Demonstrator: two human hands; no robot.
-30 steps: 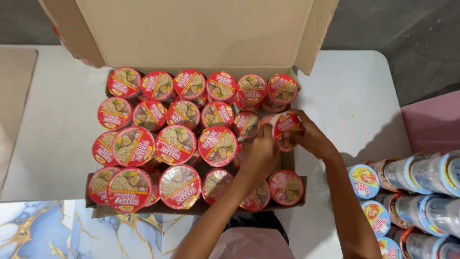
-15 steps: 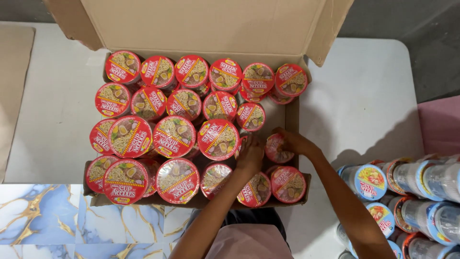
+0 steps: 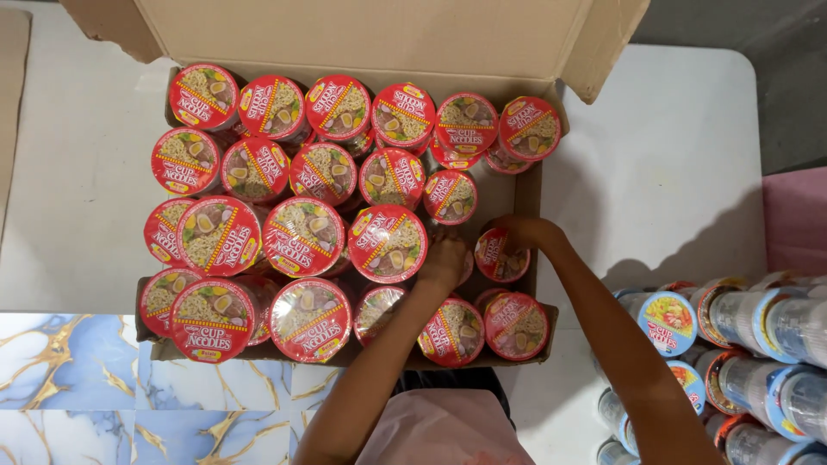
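Note:
An open cardboard box on a white table holds several red-lidded noodle cups packed closely, lids up. My right hand grips one red-lidded cup low in a gap near the box's right wall. My left hand presses on the left side of that same cup, beside a larger cup standing higher. More cups sit in front of both hands, such as one at the front right corner.
The box's flaps stand up at the back. Blue-lidded and clear-wrapped cups lie stacked on their sides at the right. A pink surface is at the far right. Marbled blue-and-white floor shows at the lower left.
The cup in my right hand has gone from above the box's right side down into the gap among the packed cups. My left hand followed it down.

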